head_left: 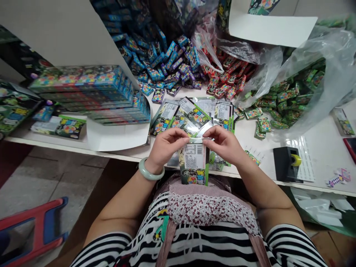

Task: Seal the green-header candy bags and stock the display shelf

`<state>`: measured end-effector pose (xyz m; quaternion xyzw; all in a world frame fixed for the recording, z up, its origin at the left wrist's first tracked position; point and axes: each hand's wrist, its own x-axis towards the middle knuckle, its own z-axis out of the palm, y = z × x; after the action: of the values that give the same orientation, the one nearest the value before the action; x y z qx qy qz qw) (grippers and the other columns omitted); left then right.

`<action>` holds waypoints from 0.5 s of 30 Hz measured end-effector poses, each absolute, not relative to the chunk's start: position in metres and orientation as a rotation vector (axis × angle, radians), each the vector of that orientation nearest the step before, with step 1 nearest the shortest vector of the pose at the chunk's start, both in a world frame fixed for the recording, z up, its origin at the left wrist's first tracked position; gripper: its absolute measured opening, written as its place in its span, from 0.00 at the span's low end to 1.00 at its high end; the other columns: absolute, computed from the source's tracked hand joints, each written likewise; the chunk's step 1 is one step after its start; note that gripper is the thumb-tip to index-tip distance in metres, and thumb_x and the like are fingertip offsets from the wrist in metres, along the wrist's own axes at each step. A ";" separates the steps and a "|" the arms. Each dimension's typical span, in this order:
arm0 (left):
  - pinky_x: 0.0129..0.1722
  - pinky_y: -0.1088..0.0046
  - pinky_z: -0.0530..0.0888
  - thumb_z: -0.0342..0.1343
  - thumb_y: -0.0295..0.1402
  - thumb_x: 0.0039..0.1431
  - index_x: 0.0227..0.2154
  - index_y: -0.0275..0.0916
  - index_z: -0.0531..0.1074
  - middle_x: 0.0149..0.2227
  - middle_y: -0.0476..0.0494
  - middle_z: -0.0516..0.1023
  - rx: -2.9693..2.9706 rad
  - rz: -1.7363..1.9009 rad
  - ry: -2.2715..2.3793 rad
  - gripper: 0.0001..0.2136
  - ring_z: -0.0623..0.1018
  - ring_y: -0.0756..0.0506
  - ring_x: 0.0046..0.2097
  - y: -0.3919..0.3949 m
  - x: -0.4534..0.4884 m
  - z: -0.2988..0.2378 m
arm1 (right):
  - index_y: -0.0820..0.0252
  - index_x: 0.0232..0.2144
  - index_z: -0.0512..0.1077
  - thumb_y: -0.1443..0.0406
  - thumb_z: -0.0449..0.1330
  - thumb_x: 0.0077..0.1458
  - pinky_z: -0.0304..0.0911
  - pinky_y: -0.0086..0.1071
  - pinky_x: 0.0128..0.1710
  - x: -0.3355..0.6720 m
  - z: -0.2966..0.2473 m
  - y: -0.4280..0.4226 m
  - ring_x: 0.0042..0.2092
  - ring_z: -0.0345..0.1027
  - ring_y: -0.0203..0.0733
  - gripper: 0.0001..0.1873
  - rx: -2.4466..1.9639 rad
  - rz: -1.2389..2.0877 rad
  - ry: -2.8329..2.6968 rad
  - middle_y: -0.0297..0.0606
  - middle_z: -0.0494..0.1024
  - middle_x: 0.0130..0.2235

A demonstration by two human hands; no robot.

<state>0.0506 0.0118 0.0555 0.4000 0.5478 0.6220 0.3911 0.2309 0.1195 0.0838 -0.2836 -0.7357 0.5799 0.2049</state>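
Note:
Between my two hands hangs a printed packet point(194, 163), green and black with a white label and a barcode, its clear top edge uppermost. My left hand point(170, 144) pinches that edge at its left end, thumb against fingers. At the right end my right hand point(222, 142) pinches it the same way. The packet hangs in front of the table edge, above my apron point(211, 207). Just beyond my fingers lies a pile of similar printed packets point(191, 113), overlapping each other.
Small boxes are heaped behind: blue point(155, 55), red point(226, 79) and green point(289, 94), partly under clear plastic bags point(328, 74). Stacked filled trays point(91, 92) stand left. A tape dispenser point(286, 163) sits right. A red-and-blue stool point(36, 230) stands on the floor.

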 end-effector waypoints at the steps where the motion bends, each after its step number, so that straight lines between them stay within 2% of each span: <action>1: 0.31 0.74 0.73 0.68 0.36 0.50 0.27 0.39 0.76 0.29 0.48 0.77 1.005 1.590 1.382 0.09 0.75 0.51 0.31 0.013 0.051 0.055 | 0.57 0.32 0.70 0.61 0.64 0.51 0.62 0.31 0.31 0.228 0.084 0.121 0.33 0.66 0.33 0.08 -0.811 1.665 -2.042 0.33 0.75 0.32; 5: 0.34 0.73 0.73 0.67 0.35 0.53 0.26 0.39 0.73 0.29 0.50 0.75 1.078 1.638 1.242 0.09 0.75 0.51 0.32 0.011 0.048 0.049 | 0.58 0.28 0.70 0.63 0.62 0.52 0.61 0.31 0.29 0.222 0.088 0.123 0.29 0.64 0.32 0.05 -0.816 1.677 -2.149 0.32 0.74 0.29; 8: 0.41 0.68 0.74 0.61 0.35 0.61 0.27 0.40 0.72 0.33 0.47 0.77 1.195 1.613 1.206 0.08 0.77 0.49 0.37 0.003 0.043 0.044 | 0.58 0.29 0.70 0.63 0.61 0.57 0.64 0.30 0.31 0.226 0.091 0.118 0.35 0.68 0.35 0.06 -0.642 1.512 -2.271 0.35 0.76 0.33; 11: 0.48 0.65 0.74 0.58 0.35 0.64 0.33 0.41 0.74 0.39 0.44 0.78 1.307 1.568 1.237 0.05 0.77 0.47 0.44 -0.007 0.039 0.038 | 0.57 0.34 0.71 0.64 0.61 0.60 0.67 0.31 0.34 0.233 0.089 0.110 0.42 0.70 0.38 0.03 -0.441 1.321 -2.345 0.39 0.76 0.41; 15: 0.47 0.66 0.75 0.56 0.35 0.65 0.43 0.43 0.71 0.42 0.43 0.77 1.352 1.564 1.217 0.06 0.77 0.46 0.46 -0.015 0.046 0.029 | 0.56 0.37 0.70 0.67 0.59 0.61 0.68 0.32 0.36 0.237 0.077 0.101 0.43 0.70 0.38 0.02 -0.406 1.198 -2.300 0.39 0.75 0.41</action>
<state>0.0461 -0.0147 0.0293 0.5252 0.4727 0.6075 0.3629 0.2371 0.1013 0.0765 -0.1496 -0.8471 0.4413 0.2556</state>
